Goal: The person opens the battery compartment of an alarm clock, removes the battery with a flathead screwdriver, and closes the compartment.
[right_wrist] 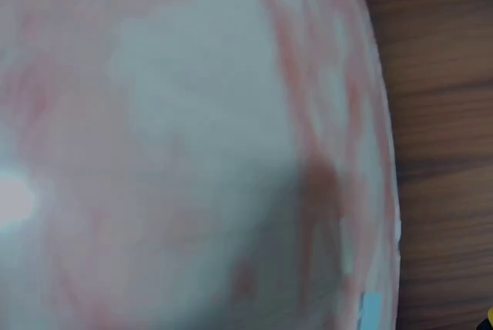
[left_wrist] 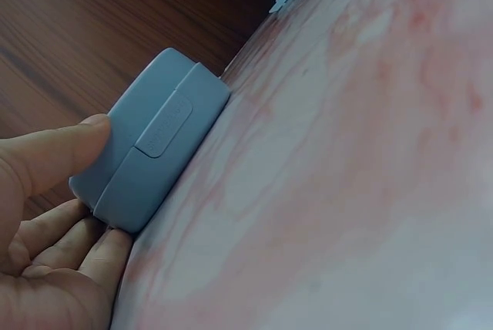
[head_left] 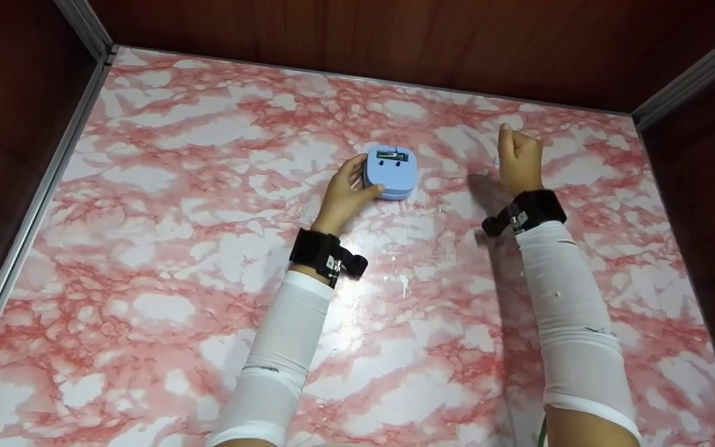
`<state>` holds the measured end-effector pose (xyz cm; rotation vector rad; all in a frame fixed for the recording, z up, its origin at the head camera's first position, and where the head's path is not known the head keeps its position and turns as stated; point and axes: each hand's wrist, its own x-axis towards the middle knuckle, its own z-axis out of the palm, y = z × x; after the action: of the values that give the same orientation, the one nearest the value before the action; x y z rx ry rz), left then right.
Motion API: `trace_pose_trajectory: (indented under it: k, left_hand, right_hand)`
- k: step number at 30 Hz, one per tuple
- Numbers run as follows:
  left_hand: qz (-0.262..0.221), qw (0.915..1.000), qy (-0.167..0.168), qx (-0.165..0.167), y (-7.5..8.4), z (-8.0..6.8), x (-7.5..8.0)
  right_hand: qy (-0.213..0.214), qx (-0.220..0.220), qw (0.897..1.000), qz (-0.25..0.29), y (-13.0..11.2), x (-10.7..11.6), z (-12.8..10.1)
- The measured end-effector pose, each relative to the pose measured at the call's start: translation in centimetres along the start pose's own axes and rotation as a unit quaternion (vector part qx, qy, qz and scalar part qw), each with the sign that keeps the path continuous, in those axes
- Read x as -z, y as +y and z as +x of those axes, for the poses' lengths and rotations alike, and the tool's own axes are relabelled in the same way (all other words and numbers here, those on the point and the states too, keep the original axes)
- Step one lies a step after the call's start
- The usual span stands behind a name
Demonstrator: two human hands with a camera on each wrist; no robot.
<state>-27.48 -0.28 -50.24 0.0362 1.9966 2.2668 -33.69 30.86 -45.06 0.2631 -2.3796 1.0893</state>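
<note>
A light blue, rounded-square battery-powered box (head_left: 390, 177) sits on the marbled table with its battery compartment uncovered; a battery (head_left: 390, 156) shows in the slot, two small dark marks beside it. My left hand (head_left: 346, 192) grips its left side, the thumb on the upper part and the fingers around the lower edge. In the left wrist view, the box (left_wrist: 158, 145) has a raised oblong tab on its side. My right hand (head_left: 521, 160) is raised with curled fingers. A small black and yellow thing (right_wrist: 489, 321) peeks into the right wrist view's corner, mostly hidden.
A small light blue piece (right_wrist: 370, 311) lies on the table beside the right hand. Dark wood-grain panels (head_left: 357, 37) enclose the back and sides, with metal corner strips (head_left: 87, 28). White drips (head_left: 404, 282) mark the tabletop in front of the box.
</note>
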Motion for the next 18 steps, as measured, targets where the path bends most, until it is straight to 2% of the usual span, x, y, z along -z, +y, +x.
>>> trace_pose_trajectory:
  k: [10, 18]
  left_hand:
    - [-0.003, 1.0000, 0.001, 0.005, 0.2, -0.1, -0.1]
    - [-0.001, 0.9999, 0.003, 0.010, 0.1, -0.1, -0.1]
  right_hand:
    - [-0.040, 0.001, 0.998, -0.050, 1.8, 0.1, -0.3]
    - [-0.079, -0.074, 0.993, -0.040, 1.5, 0.2, -0.3]
